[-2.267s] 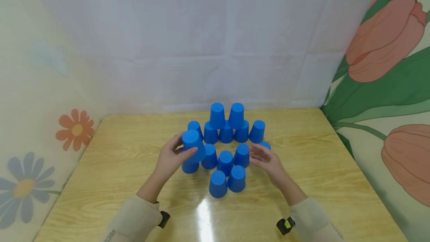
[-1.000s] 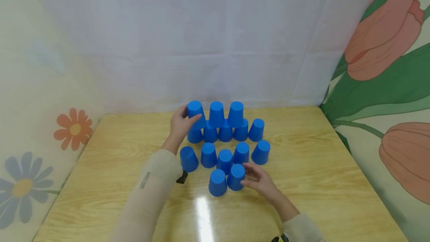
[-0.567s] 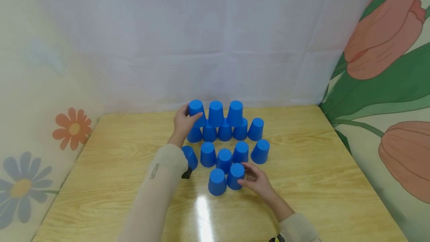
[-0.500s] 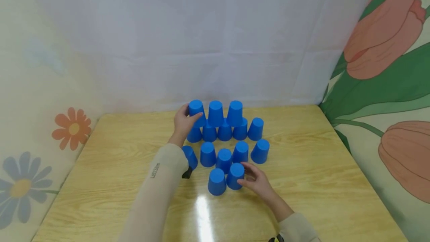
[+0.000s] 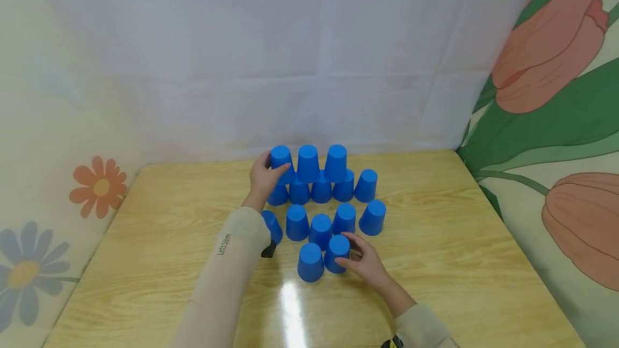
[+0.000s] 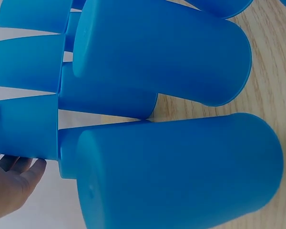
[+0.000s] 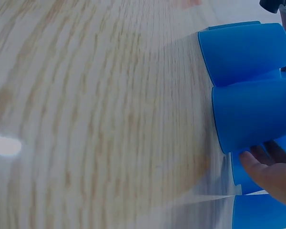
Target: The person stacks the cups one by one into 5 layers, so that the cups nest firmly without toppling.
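Upside-down blue cups stand on the wooden table (image 5: 159, 262). At the back, three cups sit as an upper row on a longer bottom row. My left hand (image 5: 263, 180) grips the leftmost upper cup (image 5: 282, 158), thumb across its front; in the left wrist view this cup (image 6: 26, 126) rests across the lower cups. My right hand (image 5: 369, 267) holds the front right cup (image 5: 336, 255), thumb in front and fingers behind. In the right wrist view, the right hand (image 7: 274, 176) is partly cut off by the frame edge.
Another front cup (image 5: 310, 263) stands just left of the held one. Between front and back are several cups, including a middle one (image 5: 320, 231) and a right one (image 5: 372, 218). My left sleeve (image 5: 227, 273) partly covers a left cup (image 5: 272, 227). A white cloth (image 5: 251, 69) hangs behind.
My left hand has carried its cup back and up onto the left end of the upper row, where it stays. The right hand has moved forward-left to the front right cup and taken hold.
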Motion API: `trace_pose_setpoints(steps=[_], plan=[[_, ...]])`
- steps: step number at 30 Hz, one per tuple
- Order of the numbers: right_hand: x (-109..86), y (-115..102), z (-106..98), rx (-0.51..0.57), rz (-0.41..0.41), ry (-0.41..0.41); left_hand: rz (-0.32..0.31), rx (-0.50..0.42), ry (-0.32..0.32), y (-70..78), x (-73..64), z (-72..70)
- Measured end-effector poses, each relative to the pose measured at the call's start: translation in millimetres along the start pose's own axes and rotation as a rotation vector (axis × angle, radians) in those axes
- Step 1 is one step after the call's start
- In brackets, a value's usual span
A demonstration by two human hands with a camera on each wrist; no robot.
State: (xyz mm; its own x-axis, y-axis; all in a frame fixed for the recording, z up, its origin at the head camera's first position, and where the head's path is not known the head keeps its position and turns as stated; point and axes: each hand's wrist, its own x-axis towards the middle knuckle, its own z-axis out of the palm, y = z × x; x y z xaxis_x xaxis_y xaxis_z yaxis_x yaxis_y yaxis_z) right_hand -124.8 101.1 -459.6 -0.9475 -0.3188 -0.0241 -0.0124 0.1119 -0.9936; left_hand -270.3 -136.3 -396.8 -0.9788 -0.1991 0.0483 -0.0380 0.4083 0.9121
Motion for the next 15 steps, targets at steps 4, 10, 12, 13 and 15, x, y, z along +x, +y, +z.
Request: trace_pose_setpoints(steps=[4, 10, 12, 13, 15], plan=[[1.8, 1.6, 0.8, -0.006, 0.001, 0.001, -0.005, 0.009, -0.002, 0.4, -0.7, 0.1], [7.1, 17.1, -0.7, 0.023, -0.028, -0.008, 0.005, 0.007, -0.001, -0.7, -0.8, 0.5], [8.8, 23.6, -1.3, 0.027, -0.042, -0.011, 0.0, 0.005, -0.005, -1.6, -0.7, 0.5], [9.2, 25.7, -1.2, 0.026, -0.048, -0.011, -0.002, 0.003, -0.006, -2.0, -0.7, 0.5], [8.9, 27.3, -0.8, 0.02, -0.057, -0.006, -0.011, 0.002, -0.004, -2.7, -0.6, 0.7]])
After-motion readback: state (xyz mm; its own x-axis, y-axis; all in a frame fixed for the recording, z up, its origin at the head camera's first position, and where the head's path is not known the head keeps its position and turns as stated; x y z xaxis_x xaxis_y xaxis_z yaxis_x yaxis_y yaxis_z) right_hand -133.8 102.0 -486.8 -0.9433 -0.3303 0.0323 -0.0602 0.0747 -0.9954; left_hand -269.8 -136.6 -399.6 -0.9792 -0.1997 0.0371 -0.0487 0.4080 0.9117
